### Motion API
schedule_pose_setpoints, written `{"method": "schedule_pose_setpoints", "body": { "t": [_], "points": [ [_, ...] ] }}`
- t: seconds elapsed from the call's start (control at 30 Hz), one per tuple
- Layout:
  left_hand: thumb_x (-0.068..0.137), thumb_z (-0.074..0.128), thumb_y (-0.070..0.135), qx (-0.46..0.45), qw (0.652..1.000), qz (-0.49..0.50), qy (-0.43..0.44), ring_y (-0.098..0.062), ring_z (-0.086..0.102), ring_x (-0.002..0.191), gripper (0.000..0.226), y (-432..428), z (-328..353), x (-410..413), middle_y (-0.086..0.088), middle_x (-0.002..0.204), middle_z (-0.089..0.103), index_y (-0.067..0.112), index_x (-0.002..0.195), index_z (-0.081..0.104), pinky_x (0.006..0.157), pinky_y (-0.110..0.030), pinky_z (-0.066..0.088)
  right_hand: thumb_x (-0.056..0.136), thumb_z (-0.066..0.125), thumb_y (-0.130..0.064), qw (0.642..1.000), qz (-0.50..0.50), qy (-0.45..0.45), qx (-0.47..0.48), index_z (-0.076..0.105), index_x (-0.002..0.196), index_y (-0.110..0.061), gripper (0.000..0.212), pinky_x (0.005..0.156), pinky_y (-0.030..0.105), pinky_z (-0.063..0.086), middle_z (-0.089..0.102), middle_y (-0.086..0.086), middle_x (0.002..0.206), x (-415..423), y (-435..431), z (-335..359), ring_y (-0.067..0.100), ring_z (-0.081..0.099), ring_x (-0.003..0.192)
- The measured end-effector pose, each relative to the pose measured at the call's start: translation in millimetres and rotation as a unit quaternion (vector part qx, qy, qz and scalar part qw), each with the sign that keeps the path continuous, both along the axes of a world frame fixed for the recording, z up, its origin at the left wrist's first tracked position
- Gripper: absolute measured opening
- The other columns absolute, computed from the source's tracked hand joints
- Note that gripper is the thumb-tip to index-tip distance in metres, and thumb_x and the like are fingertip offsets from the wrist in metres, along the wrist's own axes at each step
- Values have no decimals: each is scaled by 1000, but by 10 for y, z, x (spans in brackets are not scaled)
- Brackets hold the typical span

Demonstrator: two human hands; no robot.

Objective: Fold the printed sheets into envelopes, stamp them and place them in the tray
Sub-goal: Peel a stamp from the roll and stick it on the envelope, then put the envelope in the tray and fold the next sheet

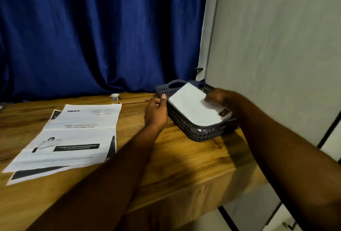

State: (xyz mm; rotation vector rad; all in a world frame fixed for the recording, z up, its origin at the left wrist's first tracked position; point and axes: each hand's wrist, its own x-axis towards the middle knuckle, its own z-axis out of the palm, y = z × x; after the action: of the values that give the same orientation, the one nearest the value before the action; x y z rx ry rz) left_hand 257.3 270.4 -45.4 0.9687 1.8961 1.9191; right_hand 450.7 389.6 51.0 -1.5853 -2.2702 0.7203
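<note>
the left hand (156, 111) curls loosely against the tray (181, 120) rim, thumb up. the right hand (218, 97), blurred, rests fingers on one white envelope (195, 108) lying atop the tray. two printed sheets (73, 138) lie overlapped on the desk (184, 160).

My left hand (156, 112): bare forearm stretched forward, palm turned inward, thumb raised, fingers curled loosely and gripping nothing. My right hand (218, 96): bare forearm extended, wrist bent leftward, fingers pointing down, blurred, grasp unclear.

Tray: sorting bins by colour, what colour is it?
Dark grey tray, perforated walls; head view.
</note>
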Motion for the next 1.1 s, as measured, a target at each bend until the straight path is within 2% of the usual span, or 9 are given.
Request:
{"method": "schedule_pose_setpoints", "body": {
  "t": [0.1, 0.3, 0.4, 0.5, 0.63, 0.73, 0.9, 1.03, 1.1],
  "points": [
    [94, 55, 67, -3, 1000, 11, 1, -31, 70, 83, 46, 37, 16, -7, -3, 84, 72, 23, 82, 60, 83, -50, 58, 105, 64, -30, 991, 36, -128, 14, 52, 150, -6, 52, 103, 34, 44, 52, 18, 152, -16, 49, -109, 34, 55, 132],
    [92, 65, 57, 1, 1000, 22, 12, -29, 72, 78, 36, 61, -8, -5, -1, 81, 71, 24, 78, 59, 80, -48, 60, 80, 88, -43, 986, 14, -164, 16, 57, 147, -11, 80, 103, 44, 54, 63, 15, 139, 0, 262, -206, 34, 64, 112],
    [92, 65, 58, 4, 1000, 27, 9, -28, 72, 79, 36, 53, 4, -7, 0, 82, 72, 25, 78, 59, 80, -49, 60, 83, 85, -44, 984, 7, -163, 70, 60, 141, -15, 69, 97, 41, 55, 67, 14, 131, -16, 153, -167, 32, 65, 109],
    [91, 63, 61, 3, 999, 29, -13, -28, 73, 82, 35, 31, 19, -35, -2, 86, 73, 28, 80, 61, 81, -49, 61, 92, 77, -45, 976, -5, -133, 172, 61, 125, -20, 45, 84, 37, 54, 66, 6, 106, -102, -70, 29, 25, 65, 94],
    [89, 62, 66, 10, 999, 22, -32, -30, 74, 76, 38, -51, 108, -162, -4, 81, 74, 29, 80, 62, 77, -51, 63, 90, 72, -38, 965, 36, -30, 257, 70, 106, -19, 24, 85, 43, 62, 73, 6, 102, -396, -384, 202, 25, 69, 90],
    [74, 56, 78, 19, 999, 27, -11, -29, 73, 73, 43, -148, 240, -408, 3, 74, 71, 36, 82, 63, 75, -56, 63, 85, 70, -40, 960, 90, 49, 262, 68, 84, -24, 16, 85, 41, 61, 73, 0, 88, -714, -633, 270, 24, 69, 86],
    [84, 63, 56, 39, 994, 84, 58, -35, 71, 69, 40, -573, 528, -975, -3, 64, 68, 19, 70, 60, 73, -52, 62, 84, 69, -35, 948, 184, 83, 246, 66, 81, -25, 11, 80, 38, 59, 72, -7, 83, -1335, -1019, 175, 20, 69, 84],
    [94, 66, 46, -48, 987, 116, 104, -28, 69, 75, 42, -1045, 572, -1613, -6, 69, 69, 11, 72, 59, 80, -37, 57, 76, 64, -30, 938, 264, 89, 206, 69, 79, -25, 7, 85, 42, 61, 72, -8, 79, -1885, -1248, -79, 18, 71, 84],
    [97, 67, 38, -130, 977, 102, 135, -27, 64, 79, 38, -1254, 522, -1844, -7, 72, 66, 10, 72, 60, 77, -34, 48, 84, 73, -32, 940, 281, 89, 170, 73, 90, -23, 10, 90, 41, 60, 74, -7, 90, -2107, -1355, -216, 18, 70, 90]
  ]
}}
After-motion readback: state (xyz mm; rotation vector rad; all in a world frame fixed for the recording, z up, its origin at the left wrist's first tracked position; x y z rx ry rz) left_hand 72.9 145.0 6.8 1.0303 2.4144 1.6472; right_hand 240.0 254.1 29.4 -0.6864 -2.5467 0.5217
